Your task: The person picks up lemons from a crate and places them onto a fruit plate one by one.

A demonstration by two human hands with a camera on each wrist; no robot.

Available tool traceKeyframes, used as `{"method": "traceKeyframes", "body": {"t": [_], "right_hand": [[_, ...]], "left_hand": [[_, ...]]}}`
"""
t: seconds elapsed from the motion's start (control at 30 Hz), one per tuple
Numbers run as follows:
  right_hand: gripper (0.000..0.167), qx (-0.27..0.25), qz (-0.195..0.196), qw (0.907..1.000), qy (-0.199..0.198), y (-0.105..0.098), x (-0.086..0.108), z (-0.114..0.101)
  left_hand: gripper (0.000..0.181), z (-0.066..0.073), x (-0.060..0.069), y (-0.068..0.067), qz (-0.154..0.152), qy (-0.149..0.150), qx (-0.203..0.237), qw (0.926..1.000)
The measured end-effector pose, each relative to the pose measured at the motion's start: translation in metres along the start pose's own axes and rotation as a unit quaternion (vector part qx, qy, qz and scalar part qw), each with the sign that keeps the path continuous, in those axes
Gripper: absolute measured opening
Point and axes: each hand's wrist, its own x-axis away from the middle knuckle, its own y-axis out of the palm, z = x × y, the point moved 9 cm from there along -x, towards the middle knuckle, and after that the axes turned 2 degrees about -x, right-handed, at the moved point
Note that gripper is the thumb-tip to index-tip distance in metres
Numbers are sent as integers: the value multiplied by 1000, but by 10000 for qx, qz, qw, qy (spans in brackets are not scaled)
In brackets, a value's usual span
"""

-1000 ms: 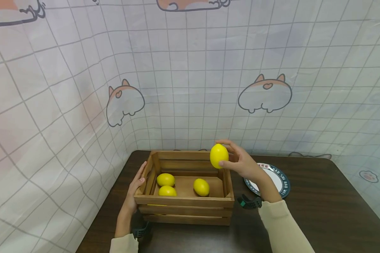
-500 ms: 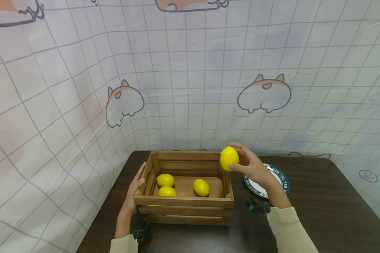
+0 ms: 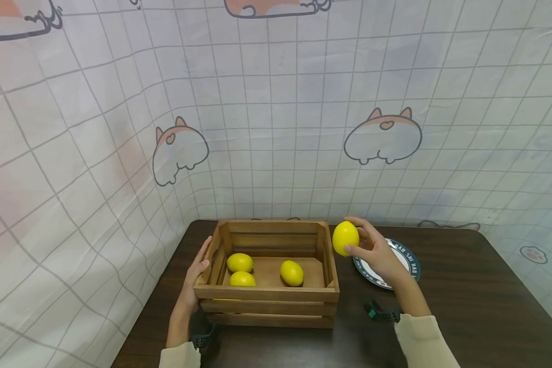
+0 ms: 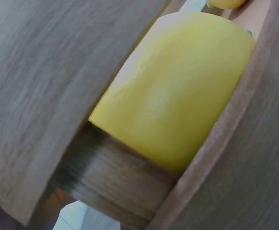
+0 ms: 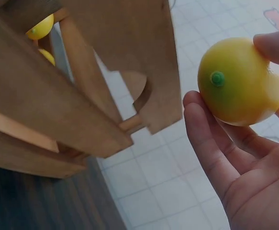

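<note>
My right hand [image 3: 379, 255] pinches a yellow lemon [image 3: 345, 238] between thumb and fingers, in the air just right of the wooden crate [image 3: 267, 293]. In the right wrist view the lemon [image 5: 239, 81] shows a green stem tip, with the fingers curled round it. My left hand [image 3: 194, 276] rests along the crate's left side, fingers extended. Inside the crate, one lemon [image 3: 240, 262] lies at the left, a second lemon [image 3: 243, 279] in front of it, and a third lemon [image 3: 292, 273] right of the middle. The left wrist view shows a lemon [image 4: 177, 86] between slats.
A plate [image 3: 413, 263] with a lettered dark rim lies right of the crate, partly behind the right forearm. The dark wooden table [image 3: 478, 296] extends to the right. A grid-patterned cloth [image 3: 276, 128] hangs behind and at the left.
My right hand has carried the lemon rightward and slightly down, from above the crate's right end to outside it. The left hand and the lemons in the crate have stayed put.
</note>
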Motion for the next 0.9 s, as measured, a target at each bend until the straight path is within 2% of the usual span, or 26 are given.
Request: {"method": "traceKeyframes", "body": {"t": [0.27, 0.67, 0.9], "right_hand": [[64, -116, 269, 9994, 194, -8, 12, 20], [66, 63, 820, 9938, 744, -14, 31, 59], [67, 473, 1203, 9864, 1016, -17, 36, 83]], "left_hand": [[63, 0, 0, 0, -16, 14, 17, 10000], [64, -1, -1, 0, 19, 8, -14, 10000], [64, 0, 0, 0, -15, 34, -8, 10000]]}}
